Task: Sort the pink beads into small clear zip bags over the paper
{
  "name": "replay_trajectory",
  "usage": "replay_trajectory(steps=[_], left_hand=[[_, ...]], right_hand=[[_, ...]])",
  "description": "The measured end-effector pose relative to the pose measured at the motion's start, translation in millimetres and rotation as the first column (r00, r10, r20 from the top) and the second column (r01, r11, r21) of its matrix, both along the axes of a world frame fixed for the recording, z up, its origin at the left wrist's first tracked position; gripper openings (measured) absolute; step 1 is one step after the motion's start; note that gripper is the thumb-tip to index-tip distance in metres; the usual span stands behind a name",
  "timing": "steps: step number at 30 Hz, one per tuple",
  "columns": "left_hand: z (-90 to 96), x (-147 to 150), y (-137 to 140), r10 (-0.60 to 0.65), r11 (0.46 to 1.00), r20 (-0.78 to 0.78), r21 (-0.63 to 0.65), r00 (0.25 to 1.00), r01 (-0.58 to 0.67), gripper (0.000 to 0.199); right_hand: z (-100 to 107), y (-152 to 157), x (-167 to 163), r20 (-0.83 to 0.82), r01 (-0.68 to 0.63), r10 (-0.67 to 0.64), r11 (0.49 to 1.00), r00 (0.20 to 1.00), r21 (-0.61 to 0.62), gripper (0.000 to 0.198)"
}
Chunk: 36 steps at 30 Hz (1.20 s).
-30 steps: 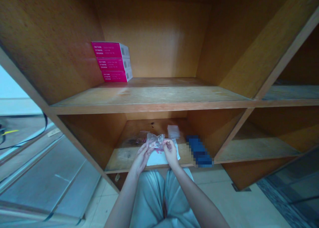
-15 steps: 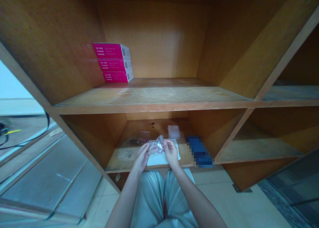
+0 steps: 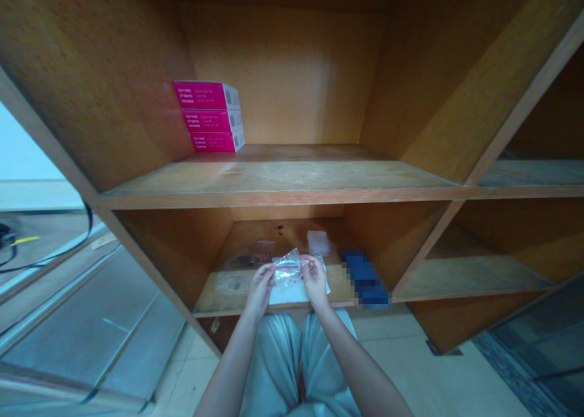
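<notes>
A small clear plastic bag (image 3: 287,267) is stretched between my two hands, above the front of the lower shelf. My left hand (image 3: 261,288) pinches its left side, and my right hand (image 3: 314,279) pinches its right side. Below the bag lies a white sheet (image 3: 288,292), partly hidden by the bag and my right hand. Behind my left hand, a clear bag with small reddish things (image 3: 262,253) rests on the shelf. A stack of clear or whitish little bags (image 3: 318,242) lies behind my right hand.
To the right of my hands is a blue, pixelated object (image 3: 365,278). Several pink boxes (image 3: 210,120) are stacked on the upper shelf (image 3: 292,174) at left. Wooden dividers wall in the lower compartment. A metal-framed panel (image 3: 100,320) stands at lower left.
The bag between my hands was bunched up and peaked; now it is spread flatter and wider. Both hands keep hold, nearly in the same place.
</notes>
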<state>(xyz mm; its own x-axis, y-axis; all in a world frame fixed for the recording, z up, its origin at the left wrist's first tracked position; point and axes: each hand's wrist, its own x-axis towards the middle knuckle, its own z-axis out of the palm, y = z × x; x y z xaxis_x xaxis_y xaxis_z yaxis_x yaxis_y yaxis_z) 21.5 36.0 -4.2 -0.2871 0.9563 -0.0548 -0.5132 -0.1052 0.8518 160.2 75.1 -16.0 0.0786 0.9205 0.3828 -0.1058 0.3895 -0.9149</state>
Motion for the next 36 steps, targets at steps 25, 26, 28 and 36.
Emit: replay_trajectory(steps=[25, 26, 28, 36], left_hand=[[4.5, -0.3, -3.0, -0.113, 0.994, -0.053, -0.014, 0.992, 0.113, 0.025], [4.4, -0.4, -3.1, -0.119, 0.993, -0.049, -0.008, 0.992, 0.118, 0.024], [4.1, 0.0, -3.2, -0.126, 0.992, -0.055, -0.002, 0.991, 0.126, 0.022], [4.0, 4.2, -2.0, -0.118, 0.993, -0.157, -0.024, 0.980, 0.115, 0.027]], right_hand=[[5.3, -1.9, 0.0, 0.009, -0.128, 0.128, 0.991, 0.992, -0.041, 0.014], [4.7, -1.5, 0.0, 0.022, -0.123, 0.124, 0.992, 0.992, -0.039, 0.014], [4.1, -1.3, -0.1, 0.039, -0.113, 0.114, 0.993, 0.993, -0.033, 0.015], [4.9, -3.5, 2.5, 0.056, -0.130, 0.132, 0.991, 0.990, -0.031, 0.011]])
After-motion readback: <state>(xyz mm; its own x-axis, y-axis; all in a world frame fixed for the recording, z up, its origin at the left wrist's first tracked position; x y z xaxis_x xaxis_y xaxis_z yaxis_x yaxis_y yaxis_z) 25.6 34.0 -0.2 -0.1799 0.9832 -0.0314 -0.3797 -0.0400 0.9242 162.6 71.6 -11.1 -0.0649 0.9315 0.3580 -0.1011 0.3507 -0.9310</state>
